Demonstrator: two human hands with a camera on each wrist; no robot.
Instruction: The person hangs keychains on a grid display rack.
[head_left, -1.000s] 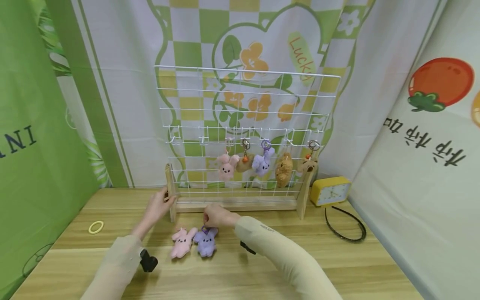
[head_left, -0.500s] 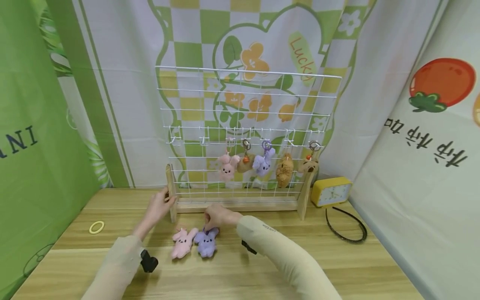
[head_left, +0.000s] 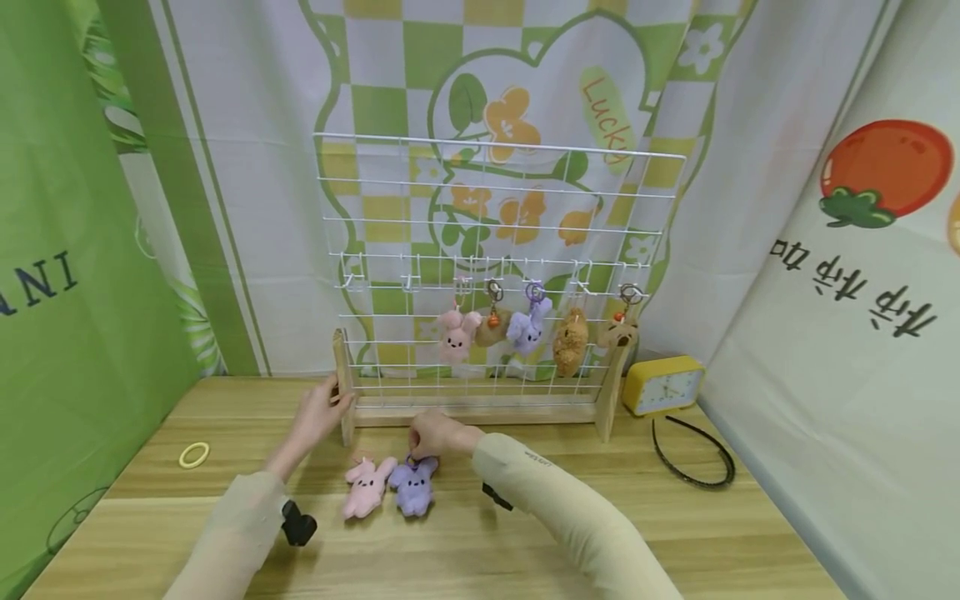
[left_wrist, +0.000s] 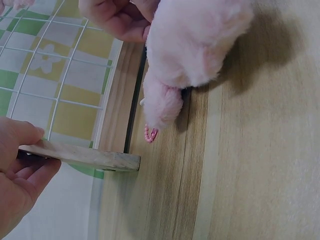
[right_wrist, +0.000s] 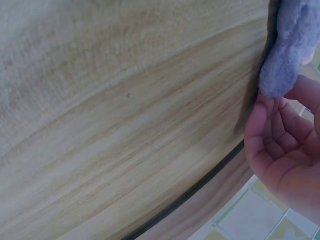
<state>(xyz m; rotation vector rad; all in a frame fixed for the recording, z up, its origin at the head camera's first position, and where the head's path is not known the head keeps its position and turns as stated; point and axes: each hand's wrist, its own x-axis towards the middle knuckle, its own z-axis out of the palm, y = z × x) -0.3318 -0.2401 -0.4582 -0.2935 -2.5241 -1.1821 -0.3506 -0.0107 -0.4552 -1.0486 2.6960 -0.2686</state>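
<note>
My left hand [head_left: 318,414] grips the left wooden post [left_wrist: 90,156] of a white wire display rack [head_left: 498,148], thumb on one side and fingers on the other. On the table before the rack lies a purple plush bunny keychain [head_left: 412,489], face up. My right hand [head_left: 441,435] pinches it at its top, by the ring end; the fingers hide most of the ring. Close by on its left is a pink plush bunny keychain [head_left: 365,490] with a pink beaded loop [left_wrist: 150,134]; neither hand touches it.
Hooks on the rack carry another pink bunny [head_left: 456,335], a purple bunny [head_left: 527,331] and several brown plush charms [head_left: 570,343]. Two hooks at left [head_left: 409,282] hold nothing. A yellow clock [head_left: 663,386] and black headband [head_left: 729,467] lie right; a yellow ring [head_left: 194,455] lies left.
</note>
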